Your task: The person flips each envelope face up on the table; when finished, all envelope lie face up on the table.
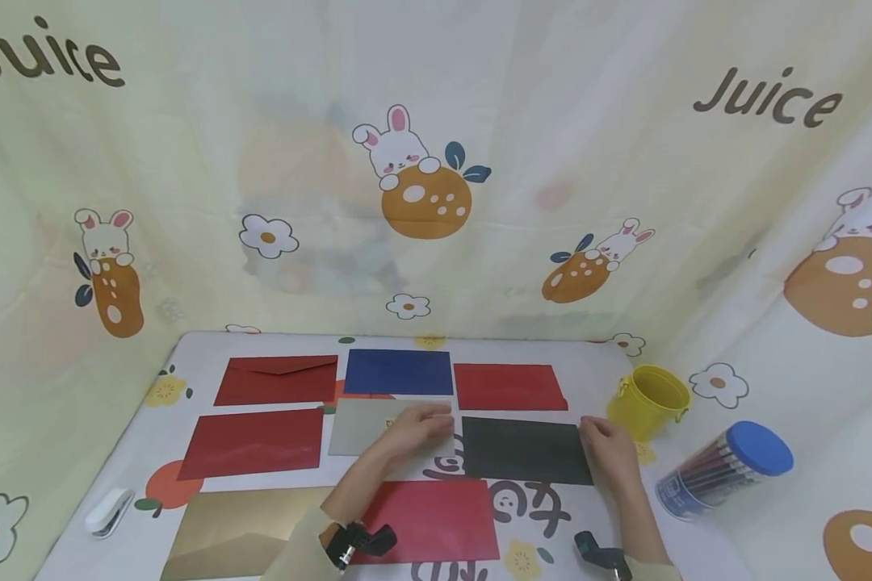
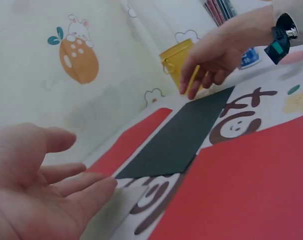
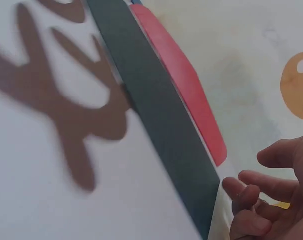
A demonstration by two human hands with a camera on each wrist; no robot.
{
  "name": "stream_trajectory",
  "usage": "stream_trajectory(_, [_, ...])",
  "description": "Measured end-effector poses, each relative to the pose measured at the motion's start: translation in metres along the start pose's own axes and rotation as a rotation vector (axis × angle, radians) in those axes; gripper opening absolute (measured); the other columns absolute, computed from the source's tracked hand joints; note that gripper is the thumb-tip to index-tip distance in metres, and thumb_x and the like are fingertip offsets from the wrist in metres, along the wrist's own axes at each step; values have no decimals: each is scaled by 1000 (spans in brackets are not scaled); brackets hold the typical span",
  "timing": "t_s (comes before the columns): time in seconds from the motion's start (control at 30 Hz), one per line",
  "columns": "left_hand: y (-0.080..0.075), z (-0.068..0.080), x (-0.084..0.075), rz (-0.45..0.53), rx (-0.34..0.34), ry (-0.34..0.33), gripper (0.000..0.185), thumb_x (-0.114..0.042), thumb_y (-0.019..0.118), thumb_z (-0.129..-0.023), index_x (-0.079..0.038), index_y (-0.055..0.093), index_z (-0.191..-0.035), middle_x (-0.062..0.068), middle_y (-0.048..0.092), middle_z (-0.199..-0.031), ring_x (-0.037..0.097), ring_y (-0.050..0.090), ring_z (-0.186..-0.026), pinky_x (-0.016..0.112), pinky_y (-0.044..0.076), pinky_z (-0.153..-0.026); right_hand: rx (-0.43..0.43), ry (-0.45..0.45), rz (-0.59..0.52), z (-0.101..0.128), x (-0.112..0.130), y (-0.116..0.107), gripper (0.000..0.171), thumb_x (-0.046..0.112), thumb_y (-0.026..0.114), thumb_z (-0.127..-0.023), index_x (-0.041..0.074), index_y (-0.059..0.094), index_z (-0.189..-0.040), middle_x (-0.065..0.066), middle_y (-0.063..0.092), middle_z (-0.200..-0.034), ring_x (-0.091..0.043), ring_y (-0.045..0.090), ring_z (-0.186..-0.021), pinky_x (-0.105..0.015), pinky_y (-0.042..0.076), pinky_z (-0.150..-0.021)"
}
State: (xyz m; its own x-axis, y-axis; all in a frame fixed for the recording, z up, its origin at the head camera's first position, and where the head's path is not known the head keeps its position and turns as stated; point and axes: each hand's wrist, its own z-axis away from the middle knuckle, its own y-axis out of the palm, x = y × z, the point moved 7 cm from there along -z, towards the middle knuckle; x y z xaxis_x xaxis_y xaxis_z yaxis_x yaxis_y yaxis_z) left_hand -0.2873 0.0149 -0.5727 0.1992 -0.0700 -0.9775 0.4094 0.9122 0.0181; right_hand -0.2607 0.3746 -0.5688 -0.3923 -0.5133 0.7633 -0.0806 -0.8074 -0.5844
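Observation:
My left hand (image 1: 416,433) hovers over the pale grey envelope (image 1: 354,426), covering part of it. Its fingers are extended and hold nothing in the left wrist view. To its right lies a flat black envelope (image 1: 525,450). Beside that envelope's right edge is my right hand (image 1: 612,453), its loosely bent fingers (image 3: 272,186) right at the corner with nothing between them. Around these lie a blue envelope (image 1: 398,372), a red envelope (image 1: 510,387) at the back right, and a brighter red envelope (image 1: 436,520) in front.
Two more red envelopes lie at the left, one with its flap (image 1: 283,367) showing. A gold envelope (image 1: 225,528) is at the front left, beside a white stapler (image 1: 109,512). On the right stand a yellow bucket (image 1: 628,407) and a blue-lidded tub of pens (image 1: 719,472). A printed curtain (image 1: 509,64) hangs behind.

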Motion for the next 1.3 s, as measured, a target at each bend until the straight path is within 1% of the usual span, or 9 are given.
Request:
stream_trajectory(0.1, [1,9,4,2,56,-4,53,-27,65,-98,-6,52,-146,12,63,-137,25,61,-125,45,46,-107,-6,30,16,8,-9,-1,65,53,41,-104,4,49,-146,-22,50,-146,-42,42,-136,-62,33,-112])
stream_trajectory(0.23, [4,18,7,-13,105,-5,55,-24,66,-97,-11,50,-148,8,60,-141,25,59,-128,44,49,-104,-24,28,27,14,-14,-2,62,51,41,-105,5,51,-145,-21,52,-144,-41,41,-137,-62,32,-113])
stream_trajectory(0.4, [14,20,10,44,161,-5,55,-12,64,-97,-7,47,-150,13,59,-142,28,56,-132,42,49,-104,-33,12,25,17,-13,0,60,48,41,-106,2,53,-142,-22,57,-140,-41,45,-134,-60,37,-110])
stream_trajectory(0.53, [21,19,10,111,195,-12,55,-3,58,-98,-2,42,-151,19,53,-147,33,51,-136,44,45,-108,-20,22,3,17,-11,3,61,49,39,-106,2,53,-142,-23,57,-140,-41,43,-136,-60,35,-111])
stream_trajectory(0.63, [24,18,9,140,194,-13,55,0,56,-98,0,41,-151,21,50,-148,35,48,-138,46,43,-109,-9,33,-13,16,-12,4,62,49,38,-106,2,53,-143,-23,54,-143,-41,40,-139,-60,32,-113])
stream_trajectory(0.9, [24,15,12,188,169,-39,62,-1,57,-97,-2,34,-155,20,49,-150,34,49,-137,45,43,-109,31,67,-95,12,-15,3,64,50,38,-106,1,51,-144,-23,44,-151,-41,34,-142,-60,28,-116])
stream_trajectory(1.1, [24,13,14,209,153,-39,63,0,56,-97,-1,32,-155,21,50,-149,35,49,-137,45,42,-110,48,106,-203,10,-18,1,68,54,47,-102,3,47,-148,-21,45,-151,-38,43,-135,-52,37,-113])
stream_trajectory(1.2, [24,12,15,211,148,-42,62,0,57,-97,-1,33,-154,21,50,-149,35,50,-137,44,43,-109,54,123,-269,9,-20,1,68,51,53,-101,3,46,-149,-21,44,-153,-38,42,-139,-52,35,-115])
stream_trajectory(1.3, [24,12,16,209,141,-40,62,0,57,-96,0,34,-153,21,51,-148,35,51,-136,43,44,-108,59,114,-282,9,-18,1,66,46,56,-101,2,46,-149,-22,42,-153,-39,39,-140,-53,32,-116])
